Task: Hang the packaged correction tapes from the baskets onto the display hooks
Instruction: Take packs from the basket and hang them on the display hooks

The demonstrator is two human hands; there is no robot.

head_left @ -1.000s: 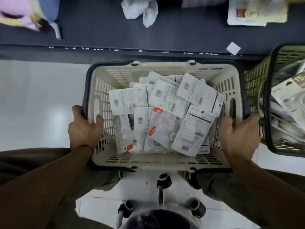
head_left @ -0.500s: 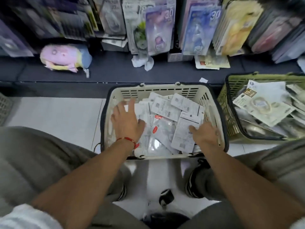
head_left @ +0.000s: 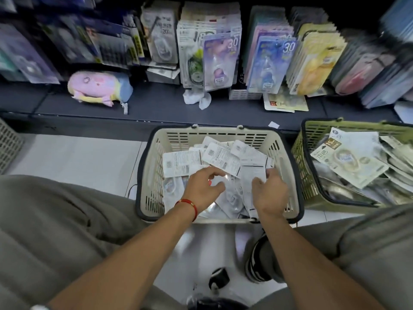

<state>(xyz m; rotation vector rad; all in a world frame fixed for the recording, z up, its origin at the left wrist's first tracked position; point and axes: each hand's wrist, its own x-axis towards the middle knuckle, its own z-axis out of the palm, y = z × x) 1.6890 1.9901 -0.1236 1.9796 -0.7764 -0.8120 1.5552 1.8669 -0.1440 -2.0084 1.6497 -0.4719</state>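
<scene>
Both hands in cream basket. Left hand fingers bent, loose, over packs, holding nothing I can see. Right hand fingers curl on long white pack, pointing away from person. More packs just past fingertips. Right hand nearer.

Both hands, left and right, reach into the cream basket among packaged correction tapes.
</scene>
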